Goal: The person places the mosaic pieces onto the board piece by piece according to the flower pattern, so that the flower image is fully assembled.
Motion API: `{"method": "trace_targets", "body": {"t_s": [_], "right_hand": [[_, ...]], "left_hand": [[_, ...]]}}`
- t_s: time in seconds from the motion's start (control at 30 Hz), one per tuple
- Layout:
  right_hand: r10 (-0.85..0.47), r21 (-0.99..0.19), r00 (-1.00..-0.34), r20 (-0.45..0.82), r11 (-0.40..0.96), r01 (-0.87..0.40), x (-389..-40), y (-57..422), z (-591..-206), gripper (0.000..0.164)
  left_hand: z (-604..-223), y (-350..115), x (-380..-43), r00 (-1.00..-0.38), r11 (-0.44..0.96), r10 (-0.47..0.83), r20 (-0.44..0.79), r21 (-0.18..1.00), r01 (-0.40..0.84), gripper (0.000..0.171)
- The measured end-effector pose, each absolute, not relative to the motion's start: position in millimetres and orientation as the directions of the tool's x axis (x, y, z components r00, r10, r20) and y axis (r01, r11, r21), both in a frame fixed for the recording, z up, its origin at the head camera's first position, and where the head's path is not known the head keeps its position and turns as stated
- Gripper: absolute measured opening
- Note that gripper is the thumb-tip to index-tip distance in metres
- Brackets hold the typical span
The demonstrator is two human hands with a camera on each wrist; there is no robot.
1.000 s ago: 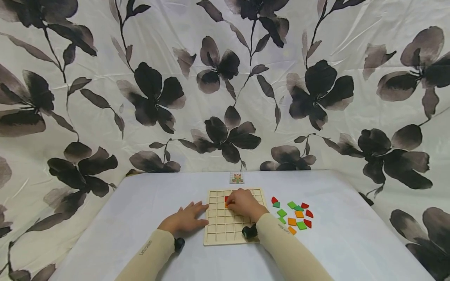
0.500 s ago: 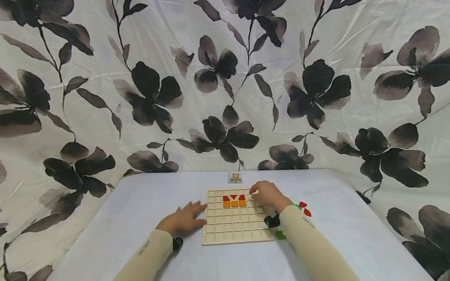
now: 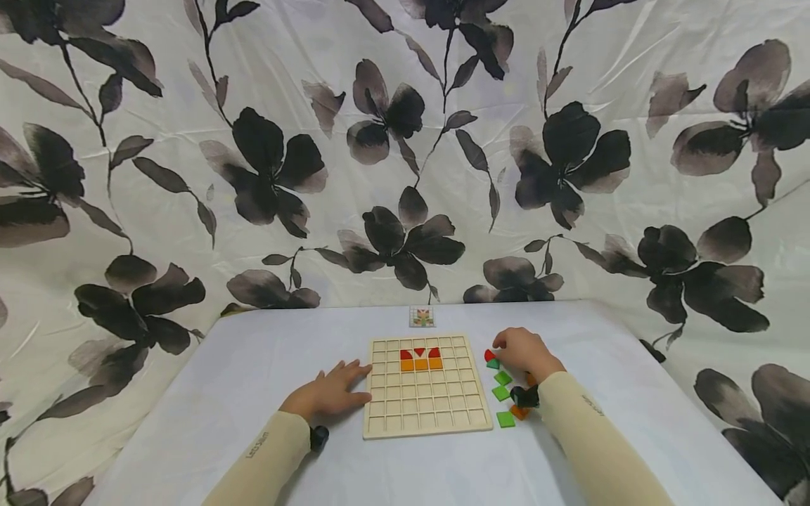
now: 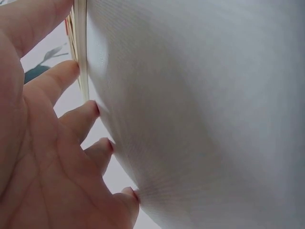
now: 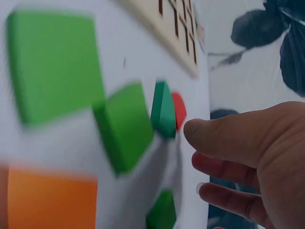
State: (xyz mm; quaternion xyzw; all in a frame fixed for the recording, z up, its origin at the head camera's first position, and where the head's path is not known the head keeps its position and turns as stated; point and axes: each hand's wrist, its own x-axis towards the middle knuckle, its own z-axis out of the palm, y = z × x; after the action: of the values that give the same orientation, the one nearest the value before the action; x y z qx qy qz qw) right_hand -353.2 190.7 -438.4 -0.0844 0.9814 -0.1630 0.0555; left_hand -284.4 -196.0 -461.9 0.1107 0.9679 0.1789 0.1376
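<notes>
A wooden grid board (image 3: 427, 414) lies on the table, with three red pieces (image 3: 434, 352) in a row above three orange squares (image 3: 420, 365). My left hand (image 3: 332, 392) rests at its left side, fingers spread; in the left wrist view the thumb and index finger (image 4: 66, 76) touch the board's edge. Beyond the right side of the board, my right hand (image 3: 526, 351) hovers low among loose pieces. Its thumb (image 5: 205, 133) comes close to a red piece (image 5: 179, 109) and a teal piece (image 5: 164, 112), with nothing between thumb and fingers.
Loose green squares (image 3: 501, 393) and an orange piece (image 3: 520, 412) lie right of the board, others partly hidden under my right wrist. A small patterned card (image 3: 422, 316) stands at the back of the white table (image 3: 285, 351). Behind hangs a floral cloth (image 3: 405, 176).
My right hand has moved from the red and orange pieces on the board, across its right edge, to the loose pieces. The left hand has stayed at the board's left edge.
</notes>
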Motion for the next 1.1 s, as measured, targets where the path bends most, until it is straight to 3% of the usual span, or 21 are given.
{"method": "trace_targets", "body": {"t_s": [0.23,0.47,0.63,0.77,0.97,1.1], "right_hand": [[-0.176,-0.372,-0.975,-0.135,0.921,-0.114,-346.7,215.9,-435.4,0.020],[-0.190,-0.329,-0.969,-0.161,0.936,-0.129,-332.9,233.6,-431.3,0.005],[-0.150,-0.234,-0.969,-0.197,0.967,-0.102,-323.9,233.3,-432.4,0.018],[-0.133,-0.177,-0.972,-0.192,0.979,-0.099,-317.6,228.9,-433.2,0.020],[-0.133,-0.247,-0.972,-0.195,0.966,-0.082,-312.4,221.7,-429.2,0.016],[-0.136,-0.317,-0.974,-0.179,0.945,-0.074,-312.3,213.4,-424.9,0.031]], "left_hand": [[-461.4,-199.7,-286.9,-0.940,0.914,0.259,-0.223,0.371,0.164,0.069],[-459.6,-200.4,-287.2,-0.941,0.914,0.255,-0.223,0.371,0.160,0.069],[-460.2,-200.6,-286.6,-0.941,0.917,0.249,-0.229,0.368,0.153,0.069],[-461.8,-200.5,-286.3,-0.939,0.914,0.257,-0.227,0.374,0.159,0.069],[-464.6,-198.9,-286.3,-0.939,0.912,0.258,-0.228,0.377,0.159,0.069],[-465.2,-197.0,-287.0,-0.938,0.913,0.257,-0.233,0.376,0.157,0.070]]}}
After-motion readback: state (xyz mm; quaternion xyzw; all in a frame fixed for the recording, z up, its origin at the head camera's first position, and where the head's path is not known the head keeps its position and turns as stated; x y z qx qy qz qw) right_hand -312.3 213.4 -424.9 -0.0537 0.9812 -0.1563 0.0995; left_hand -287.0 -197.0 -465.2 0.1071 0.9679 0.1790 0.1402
